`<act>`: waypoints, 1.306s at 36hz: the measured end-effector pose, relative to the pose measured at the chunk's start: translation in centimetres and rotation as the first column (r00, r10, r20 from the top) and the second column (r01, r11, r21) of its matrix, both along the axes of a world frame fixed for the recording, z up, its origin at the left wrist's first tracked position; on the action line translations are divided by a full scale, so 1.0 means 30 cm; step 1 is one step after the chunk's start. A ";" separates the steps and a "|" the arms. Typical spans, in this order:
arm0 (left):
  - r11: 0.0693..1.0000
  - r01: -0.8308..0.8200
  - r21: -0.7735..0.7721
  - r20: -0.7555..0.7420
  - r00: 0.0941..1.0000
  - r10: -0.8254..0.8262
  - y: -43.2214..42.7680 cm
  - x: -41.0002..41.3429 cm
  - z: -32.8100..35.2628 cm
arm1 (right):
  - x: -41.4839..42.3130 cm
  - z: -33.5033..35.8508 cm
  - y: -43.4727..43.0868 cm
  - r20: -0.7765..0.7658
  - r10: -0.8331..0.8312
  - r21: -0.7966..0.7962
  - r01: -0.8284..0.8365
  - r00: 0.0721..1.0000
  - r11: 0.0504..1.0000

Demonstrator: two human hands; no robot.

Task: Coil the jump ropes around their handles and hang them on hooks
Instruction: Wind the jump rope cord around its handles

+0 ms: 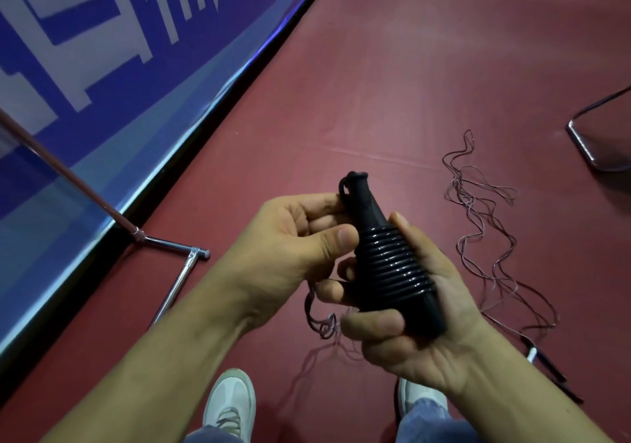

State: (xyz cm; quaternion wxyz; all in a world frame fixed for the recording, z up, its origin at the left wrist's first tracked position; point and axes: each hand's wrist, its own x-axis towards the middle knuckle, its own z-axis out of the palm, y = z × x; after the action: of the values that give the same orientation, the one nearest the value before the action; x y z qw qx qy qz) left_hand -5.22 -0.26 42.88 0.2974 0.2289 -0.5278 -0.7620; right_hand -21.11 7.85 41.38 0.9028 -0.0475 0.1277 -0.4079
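The right hand [420, 313] curls its fingers [372, 323] round the rope-wound handle [392, 265]; left hand [293, 238] fingers pinch its neck.

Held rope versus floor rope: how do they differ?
The black rope is thick, wound in tight turns round its handles and gripped by the left hand and right hand; the floor rope is thin, pale, sprawled in loose tangles and untouched. Both look like jump ropes.
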 end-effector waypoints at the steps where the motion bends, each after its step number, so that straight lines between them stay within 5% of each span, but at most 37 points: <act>1: 1.000 -0.018 0.002 0.009 1.000 0.018 -0.002 0.000 -0.002 | 0.000 0.006 0.002 -0.053 -0.026 0.016 0.027 0.998 0.999; 7: 0.996 -0.094 -0.006 0.075 0.993 0.094 -0.012 0.015 0.001 | 0.016 0.051 -0.002 -0.535 -0.150 -0.018 0.167 0.831 0.986; 11: 0.971 -0.212 -0.108 0.253 0.939 0.233 0.000 0.008 -0.019 | 0.009 0.052 -0.015 -0.866 -0.218 -0.174 0.137 0.450 0.975; 16: 0.935 -0.334 -0.120 0.228 0.907 0.353 0.013 -0.019 -0.022 | 0.022 0.055 0.000 -0.923 -0.353 -0.363 -0.038 0.152 0.931; 19: 0.931 -0.341 -0.131 0.191 0.913 0.362 0.041 -0.040 -0.024 | 0.049 0.031 0.010 -0.900 -0.398 -0.378 -0.136 -0.177 0.916; 21: 0.938 -0.330 -0.108 0.175 0.922 0.345 0.055 -0.053 -0.025 | 0.070 0.009 0.001 -0.863 -0.422 -0.415 -0.087 -0.277 0.906; 23: 0.954 -0.289 -0.081 0.171 0.939 0.299 0.050 -0.053 -0.023 | 0.071 -0.008 -0.006 -0.858 -0.458 -0.460 -0.050 -0.235 0.887; 27: 0.989 -0.142 -0.052 0.163 0.975 0.148 0.017 -0.018 -0.009 | 0.037 0.020 0.016 -0.865 -0.463 -0.469 0.018 0.191 0.883; 35: 0.980 -0.084 -0.181 0.219 0.968 0.124 -0.027 0.032 0.013 | 0.005 0.028 0.027 -0.694 -0.345 -0.363 0.106 0.632 0.926; 39: 0.971 -0.140 -0.196 0.246 0.951 0.187 -0.025 0.043 -0.005 | -0.001 0.012 0.027 -0.692 -0.316 -0.302 0.136 0.649 0.943; 44: 0.934 -0.169 -0.315 0.347 0.896 0.279 -0.008 0.034 -0.040 | 0.001 0.007 0.019 -0.845 -0.288 -0.295 0.057 0.450 0.954; 47: 0.947 -0.166 -0.276 0.320 0.913 0.254 -0.003 0.021 -0.045 | 0.010 0.017 0.019 -0.812 -0.314 -0.275 0.151 0.491 0.949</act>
State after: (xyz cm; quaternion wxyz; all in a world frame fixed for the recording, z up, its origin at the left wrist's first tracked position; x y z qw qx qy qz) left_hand -4.59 -0.34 41.52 0.3046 0.3790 -0.6337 -0.6016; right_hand -20.80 8.41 41.90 0.6548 -0.2973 0.5206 -0.4602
